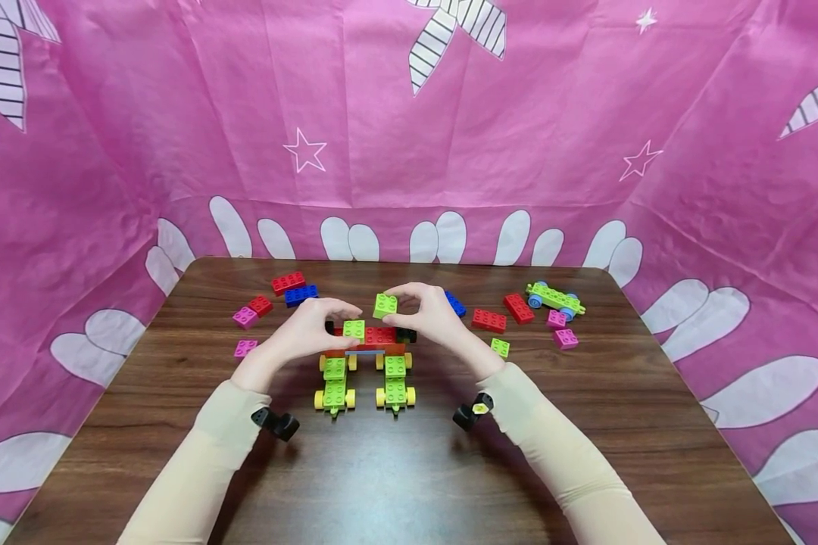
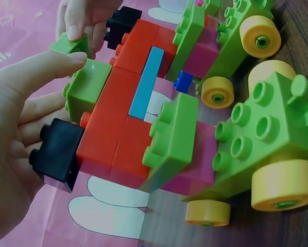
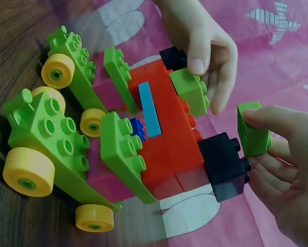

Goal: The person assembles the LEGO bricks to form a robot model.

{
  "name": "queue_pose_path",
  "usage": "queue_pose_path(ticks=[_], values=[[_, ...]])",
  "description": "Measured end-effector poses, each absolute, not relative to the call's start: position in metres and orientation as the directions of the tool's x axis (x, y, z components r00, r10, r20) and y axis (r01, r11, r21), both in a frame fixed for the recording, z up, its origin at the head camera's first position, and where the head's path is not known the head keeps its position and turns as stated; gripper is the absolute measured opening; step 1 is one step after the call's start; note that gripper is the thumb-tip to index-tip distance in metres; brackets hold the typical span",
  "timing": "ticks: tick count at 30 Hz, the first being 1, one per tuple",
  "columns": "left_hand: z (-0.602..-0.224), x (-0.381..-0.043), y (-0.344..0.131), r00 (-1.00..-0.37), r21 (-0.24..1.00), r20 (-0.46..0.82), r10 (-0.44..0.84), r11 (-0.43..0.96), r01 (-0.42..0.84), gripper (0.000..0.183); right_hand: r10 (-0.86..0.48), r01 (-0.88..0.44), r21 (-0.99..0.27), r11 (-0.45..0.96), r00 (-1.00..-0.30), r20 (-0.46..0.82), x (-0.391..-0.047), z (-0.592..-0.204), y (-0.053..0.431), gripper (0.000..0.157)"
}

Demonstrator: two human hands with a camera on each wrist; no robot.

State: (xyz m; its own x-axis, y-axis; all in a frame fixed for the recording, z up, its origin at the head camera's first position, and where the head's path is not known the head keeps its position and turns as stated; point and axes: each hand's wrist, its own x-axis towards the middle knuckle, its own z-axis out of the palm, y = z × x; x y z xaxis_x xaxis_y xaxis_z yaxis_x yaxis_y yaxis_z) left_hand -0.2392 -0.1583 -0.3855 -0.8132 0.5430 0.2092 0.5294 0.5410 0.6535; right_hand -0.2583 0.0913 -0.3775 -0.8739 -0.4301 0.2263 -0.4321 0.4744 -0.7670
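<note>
On the table stands a model of toy building bricks: a red brick span (image 1: 379, 335) raised on two green wheeled bases (image 1: 335, 393) with yellow wheels. Black bricks (image 3: 223, 162) sit at its ends, and a light blue strip (image 2: 146, 82) runs under the red part. My left hand (image 1: 307, 329) is at the left of the span, thumb and fingers around a green brick (image 1: 354, 330) standing on the red bricks. With thumb and fingertips my right hand (image 1: 426, 312) pinches another green brick (image 1: 385, 305), held in the air above the span's right half, apart from it.
Loose red, blue and pink bricks (image 1: 245, 317) lie at the back left. To the right are red bricks (image 1: 489, 320), a green brick (image 1: 500, 347), pink bricks (image 1: 566, 338) and a green wheeled base (image 1: 554, 298) with blue wheels. A pink curtain (image 1: 382, 113) hangs behind the table.
</note>
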Motion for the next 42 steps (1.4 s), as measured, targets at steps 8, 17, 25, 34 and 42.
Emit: queue_pose_path(ticks=[8,17,25,34,42], values=[[-0.384,-0.240,-0.153,-0.797,0.648,0.251,0.550,0.516,0.560,0.047,-0.490,-0.458,-0.740,0.492,-0.849,0.199,-0.254,-0.380,0.085,0.038],[-0.382,-0.239,-0.147,-0.811,0.660,0.264,0.522,0.515,0.547,0.042,-0.537,-0.482,-0.734,0.479,-0.822,0.189,-0.253,-0.382,0.082,0.037],[-0.384,-0.239,-0.143,-0.796,0.653,0.265,0.545,0.506,0.564,0.037,-0.565,-0.490,-0.727,0.481,-0.807,0.171,-0.251,-0.384,0.082,0.037],[-0.385,-0.238,-0.142,-0.794,0.644,0.259,0.551,0.514,0.567,0.035,-0.576,-0.493,-0.714,0.496,-0.803,0.155,-0.254,-0.386,0.082,0.038],[-0.387,-0.238,-0.141,-0.793,0.633,0.262,0.550,0.521,0.572,0.033,-0.587,-0.512,-0.690,0.511,-0.795,0.155,-0.254,-0.387,0.082,0.038]])
